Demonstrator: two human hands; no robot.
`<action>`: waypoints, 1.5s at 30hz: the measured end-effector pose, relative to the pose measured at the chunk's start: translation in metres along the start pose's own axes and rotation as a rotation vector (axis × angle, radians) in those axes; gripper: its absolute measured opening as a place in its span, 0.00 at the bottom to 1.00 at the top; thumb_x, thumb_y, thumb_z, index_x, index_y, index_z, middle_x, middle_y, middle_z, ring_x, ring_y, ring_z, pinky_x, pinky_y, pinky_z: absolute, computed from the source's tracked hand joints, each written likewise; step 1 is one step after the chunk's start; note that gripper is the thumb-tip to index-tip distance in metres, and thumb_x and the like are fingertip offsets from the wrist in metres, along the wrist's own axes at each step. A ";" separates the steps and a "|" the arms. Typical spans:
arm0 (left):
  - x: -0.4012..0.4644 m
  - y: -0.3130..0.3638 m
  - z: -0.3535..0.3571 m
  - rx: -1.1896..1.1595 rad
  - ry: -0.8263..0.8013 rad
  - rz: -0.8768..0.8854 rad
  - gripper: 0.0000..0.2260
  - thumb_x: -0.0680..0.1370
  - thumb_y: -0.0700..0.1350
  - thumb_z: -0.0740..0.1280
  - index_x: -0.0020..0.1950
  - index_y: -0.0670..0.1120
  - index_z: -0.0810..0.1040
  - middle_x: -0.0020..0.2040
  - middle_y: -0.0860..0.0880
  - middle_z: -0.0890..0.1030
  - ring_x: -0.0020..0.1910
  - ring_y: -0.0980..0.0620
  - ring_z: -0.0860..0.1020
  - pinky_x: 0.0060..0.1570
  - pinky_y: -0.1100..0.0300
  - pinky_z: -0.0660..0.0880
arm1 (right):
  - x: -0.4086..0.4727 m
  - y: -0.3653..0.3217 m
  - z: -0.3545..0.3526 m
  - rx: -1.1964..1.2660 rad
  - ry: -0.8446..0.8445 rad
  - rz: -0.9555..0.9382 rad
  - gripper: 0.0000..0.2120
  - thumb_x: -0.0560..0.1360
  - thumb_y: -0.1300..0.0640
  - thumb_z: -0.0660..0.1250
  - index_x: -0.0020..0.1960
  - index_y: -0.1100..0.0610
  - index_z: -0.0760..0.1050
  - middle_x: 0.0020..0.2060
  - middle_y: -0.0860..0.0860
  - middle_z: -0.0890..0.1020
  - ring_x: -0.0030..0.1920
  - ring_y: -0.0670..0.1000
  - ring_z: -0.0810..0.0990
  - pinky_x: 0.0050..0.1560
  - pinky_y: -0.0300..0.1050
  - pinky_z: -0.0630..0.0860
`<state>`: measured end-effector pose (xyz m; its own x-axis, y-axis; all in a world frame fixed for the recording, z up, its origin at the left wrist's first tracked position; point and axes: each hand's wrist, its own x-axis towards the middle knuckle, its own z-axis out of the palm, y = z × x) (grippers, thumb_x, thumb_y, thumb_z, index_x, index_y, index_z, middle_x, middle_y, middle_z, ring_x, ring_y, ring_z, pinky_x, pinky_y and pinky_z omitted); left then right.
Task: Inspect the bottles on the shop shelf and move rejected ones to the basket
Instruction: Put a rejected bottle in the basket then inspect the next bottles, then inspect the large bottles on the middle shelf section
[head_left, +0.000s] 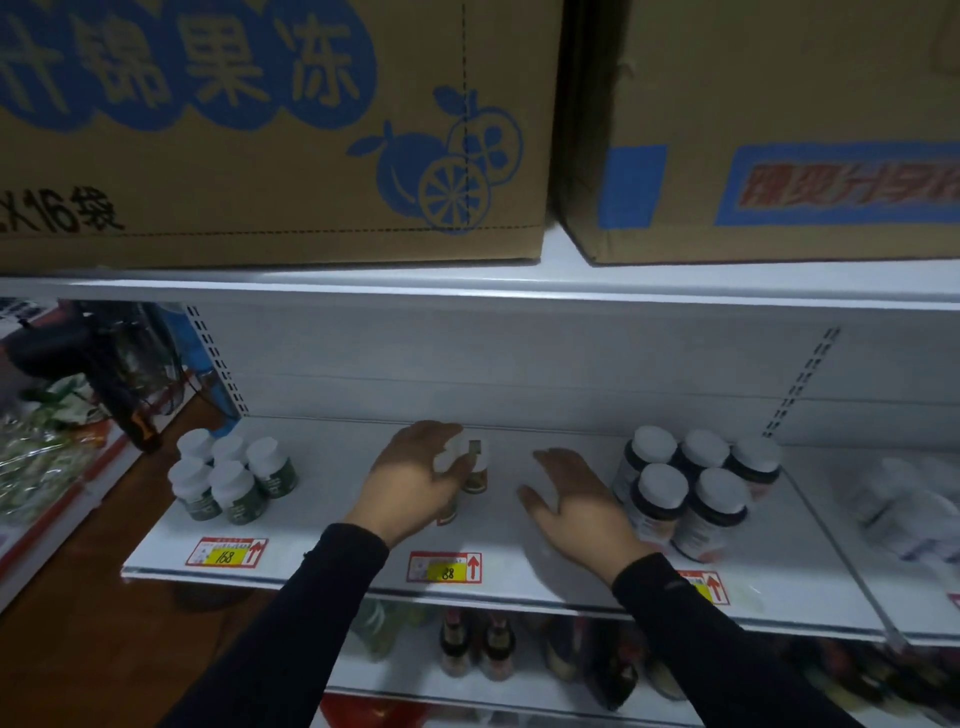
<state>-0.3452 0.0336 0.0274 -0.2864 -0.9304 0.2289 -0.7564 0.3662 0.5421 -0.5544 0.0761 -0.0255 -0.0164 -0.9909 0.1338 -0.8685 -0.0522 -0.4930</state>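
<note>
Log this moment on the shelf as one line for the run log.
left hand: grips white-capped brown bottles | right hand: open, empty, over white metal shelf | basket: not in view

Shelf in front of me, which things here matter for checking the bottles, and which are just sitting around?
Part of the job:
- amber bottles under the left hand
- green-label bottles
- dark bottles
- right hand, open above the shelf

Just there:
- cardboard boxes overhead
- price tags
- lower-shelf bottles

No basket in view.
</note>
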 end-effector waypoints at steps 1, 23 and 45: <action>-0.006 0.005 -0.001 0.011 0.039 0.019 0.19 0.78 0.51 0.68 0.68 0.46 0.76 0.65 0.48 0.77 0.64 0.48 0.73 0.57 0.67 0.63 | -0.005 -0.003 -0.010 0.003 0.062 -0.040 0.36 0.76 0.34 0.51 0.75 0.55 0.65 0.74 0.54 0.68 0.74 0.53 0.65 0.71 0.40 0.60; -0.037 0.097 0.054 -0.030 0.094 0.339 0.22 0.77 0.58 0.59 0.58 0.43 0.81 0.55 0.45 0.82 0.56 0.44 0.79 0.57 0.54 0.74 | -0.121 0.065 -0.105 -0.206 0.580 0.036 0.23 0.78 0.44 0.58 0.64 0.58 0.76 0.64 0.55 0.76 0.62 0.57 0.76 0.59 0.52 0.77; 0.003 0.175 0.167 -0.044 -0.170 -0.102 0.12 0.77 0.53 0.67 0.54 0.47 0.72 0.46 0.51 0.75 0.46 0.48 0.77 0.40 0.59 0.65 | -0.086 0.189 -0.114 -0.261 0.133 -0.105 0.19 0.76 0.45 0.61 0.64 0.53 0.71 0.57 0.52 0.77 0.56 0.54 0.76 0.55 0.46 0.74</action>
<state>-0.5772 0.0919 -0.0123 -0.3077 -0.9509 0.0330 -0.7613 0.2668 0.5909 -0.7736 0.1656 -0.0327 0.0300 -0.9560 0.2919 -0.9664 -0.1023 -0.2357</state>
